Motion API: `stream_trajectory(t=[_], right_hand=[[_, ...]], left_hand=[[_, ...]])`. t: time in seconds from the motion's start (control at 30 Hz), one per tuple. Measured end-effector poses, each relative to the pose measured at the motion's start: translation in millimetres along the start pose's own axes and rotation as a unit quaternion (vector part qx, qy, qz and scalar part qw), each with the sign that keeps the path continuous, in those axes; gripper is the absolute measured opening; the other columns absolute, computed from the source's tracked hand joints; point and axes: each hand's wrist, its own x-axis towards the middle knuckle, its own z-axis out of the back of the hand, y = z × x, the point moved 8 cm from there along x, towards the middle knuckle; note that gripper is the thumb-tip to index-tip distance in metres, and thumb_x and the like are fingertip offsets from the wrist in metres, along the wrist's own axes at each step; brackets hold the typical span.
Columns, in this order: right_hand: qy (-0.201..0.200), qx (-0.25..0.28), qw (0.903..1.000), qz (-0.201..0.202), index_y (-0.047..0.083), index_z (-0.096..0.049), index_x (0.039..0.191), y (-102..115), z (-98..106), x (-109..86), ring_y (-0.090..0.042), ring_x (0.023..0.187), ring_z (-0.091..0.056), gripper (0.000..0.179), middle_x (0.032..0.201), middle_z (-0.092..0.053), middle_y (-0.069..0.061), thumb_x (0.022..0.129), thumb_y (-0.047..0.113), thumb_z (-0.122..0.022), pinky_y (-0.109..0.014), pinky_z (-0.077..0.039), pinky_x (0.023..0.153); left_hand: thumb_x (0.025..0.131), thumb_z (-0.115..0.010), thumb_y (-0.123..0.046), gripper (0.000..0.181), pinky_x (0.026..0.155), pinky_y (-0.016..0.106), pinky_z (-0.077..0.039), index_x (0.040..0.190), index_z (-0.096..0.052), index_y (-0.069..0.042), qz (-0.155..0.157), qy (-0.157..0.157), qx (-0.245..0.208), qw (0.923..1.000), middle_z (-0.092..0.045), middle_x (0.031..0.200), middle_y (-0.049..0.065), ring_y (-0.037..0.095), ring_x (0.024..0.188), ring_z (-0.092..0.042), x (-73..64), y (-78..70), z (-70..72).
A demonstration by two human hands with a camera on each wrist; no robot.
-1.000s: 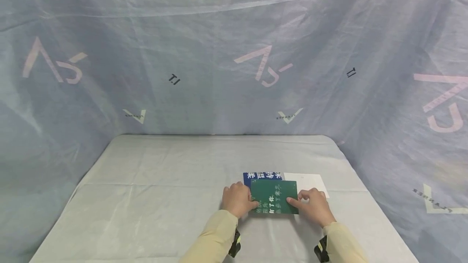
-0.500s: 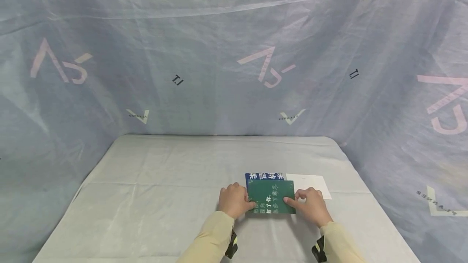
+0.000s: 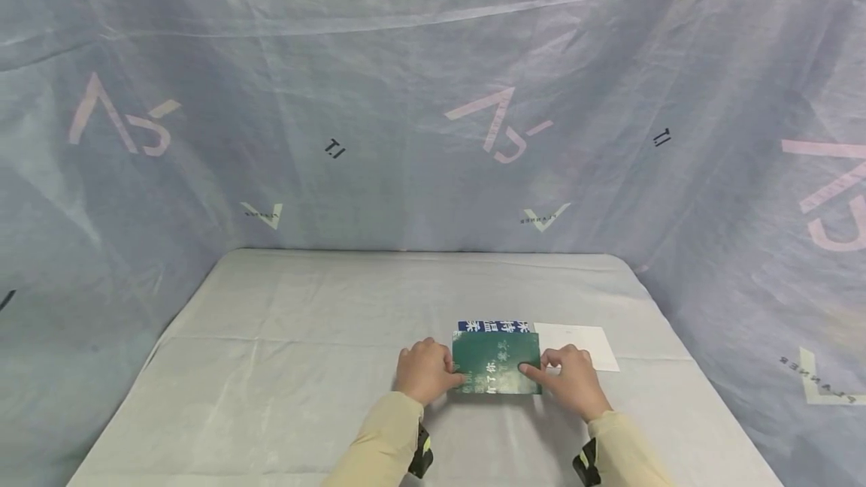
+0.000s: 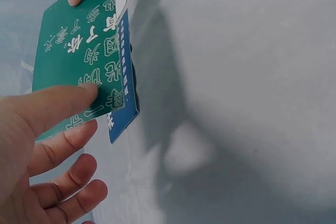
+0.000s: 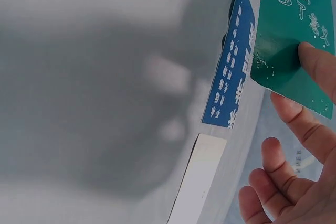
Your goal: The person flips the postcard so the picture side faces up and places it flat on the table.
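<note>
Both hands hold a green card [image 3: 497, 364] with white and outlined lettering, raised over the table. My left hand [image 3: 425, 371] pinches its left edge, thumb on the printed face and fingers behind, as the left wrist view shows. At the right edge my right hand [image 3: 573, 382] pinches it the same way; its other fingers [image 5: 286, 169] hang apart from the card. Behind the green card lies a blue card [image 5: 231, 66] with white lettering, partly covered in the head view. To its right a white card [image 3: 575, 344] lies on the cloth, partly behind the right hand.
A pale grey cloth covers the table [image 3: 304, 352]. Grey-blue fabric [image 3: 399, 119] printed with letters hangs at the back and along both sides. The hands cast shadows on the cloth.
The green card and both hands shift slightly left relative to the blue and white cards. The card tilts a little, and glare now washes over its lower lettering. Both grips stay the same.
</note>
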Motion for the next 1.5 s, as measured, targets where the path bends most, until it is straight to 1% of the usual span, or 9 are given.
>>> stream_trajectory(t=[0.37,0.63,0.8,1.0,1.13,1.23,1.3,1.4,1.5], right_hand=[[-0.006,0.017,0.9997,0.015,0.016,-0.057,0.066,10.0,-0.5,1.2,-0.027,0.086,-0.049,0.038,0.078,-0.06,0.0,0.084,0.037,-0.083,-0.043,-0.039,0.078],[-0.001,0.015,0.9999,0.001,0.014,-0.065,0.075,12.7,0.0,-0.1,-0.033,0.093,-0.052,0.029,0.091,-0.064,-0.011,0.086,0.035,-0.081,-0.048,-0.043,0.078],[-0.001,0.014,0.9999,0.005,0.015,-0.069,0.077,14.5,1.1,-1.1,-0.032,0.092,-0.054,0.026,0.09,-0.064,-0.011,0.088,0.036,-0.078,-0.048,-0.044,0.08],[0.01,0.029,0.9995,-0.007,0.012,-0.073,0.085,13.2,1.0,-1.8,-0.029,0.094,-0.054,0.03,0.093,-0.065,-0.009,0.092,0.042,-0.074,-0.047,-0.045,0.081],[0.023,0.042,0.9986,-0.021,0.011,-0.075,0.083,10.2,-0.6,-2.1,-0.03,0.097,-0.054,0.027,0.095,-0.065,-0.007,0.096,0.034,-0.07,-0.049,-0.044,0.084],[0.038,0.058,0.9971,-0.031,0.011,-0.076,0.08,8.6,-3.7,-1.8,-0.03,0.101,-0.057,0.028,0.098,-0.067,-0.007,0.1,0.026,-0.063,-0.052,-0.044,0.088],[0.05,0.077,0.9947,-0.045,0.011,-0.077,0.08,7.6,-6.2,-1.6,-0.029,0.104,-0.057,0.036,0.1,-0.066,-0.007,0.104,0.024,-0.053,-0.053,-0.043,0.092],[0.068,0.11,0.9894,-0.066,0.01,-0.076,0.082,8.6,-8.8,-2.1,-0.031,0.11,-0.058,0.057,0.107,-0.067,-0.01,0.111,0.033,-0.034,-0.057,-0.041,0.097],[0.082,0.13,0.9846,-0.084,0.01,-0.077,0.085,9.8,-10.2,-2.8,-0.036,0.118,-0.057,0.076,0.117,-0.067,-0.016,0.111,0.047,-0.015,-0.061,-0.038,0.101]], left_hand=[[0.074,-0.091,-0.032,0.04,0.069,0.038,-0.04,0.062,-0.055,-0.018,0.005,-0.005,-0.009,0.9999,-0.048,0.071,-0.006,0.013,0.067,-0.048,-2.8,5.0,9.9],[0.073,-0.091,-0.022,0.036,0.068,0.039,-0.04,0.062,-0.056,-0.018,0.013,-0.006,-0.009,0.9999,-0.054,0.074,-0.004,0.017,0.072,-0.054,-3.9,6.1,15.2],[0.072,-0.092,-0.021,0.032,0.067,0.038,-0.04,0.065,-0.06,-0.019,0.001,-0.018,0.003,0.9998,-0.061,0.077,-0.001,0.02,0.074,-0.059,-2.8,6.3,17.1],[0.072,-0.092,-0.023,0.027,0.064,0.034,-0.038,0.068,-0.065,-0.02,-0.015,-0.007,0.003,0.9999,-0.055,0.073,-0.006,0.013,0.069,-0.051,-1.5,9.7,16.7],[0.073,-0.091,-0.024,0.025,0.065,0.033,-0.037,0.07,-0.066,-0.02,-0.022,0.002,-0.005,0.9997,-0.052,0.072,-0.007,0.011,0.068,-0.048,0.0,11.7,16.6],[0.073,-0.091,-0.025,0.023,0.067,0.034,-0.04,0.072,-0.068,-0.019,-0.025,-0.002,-0.004,0.9997,-0.054,0.074,-0.006,0.012,0.069,-0.051,0.5,12.0,18.4],[0.074,-0.09,-0.025,0.022,0.069,0.036,-0.042,0.074,-0.07,-0.018,-0.032,-0.009,0.0,0.9995,-0.056,0.075,-0.005,0.014,0.071,-0.054,0.3,11.1,20.9],[0.074,-0.09,-0.026,0.021,0.07,0.037,-0.044,0.079,-0.073,-0.015,-0.045,-0.021,0.011,0.9987,-0.058,0.076,-0.004,0.016,0.073,-0.058,-0.2,9.9,24.8],[0.074,-0.09,-0.026,0.021,0.069,0.036,-0.044,0.079,-0.073,-0.016,-0.061,-0.035,0.02,0.9973,-0.058,0.076,-0.005,0.015,0.072,-0.058,-0.4,9.1,28.9]])
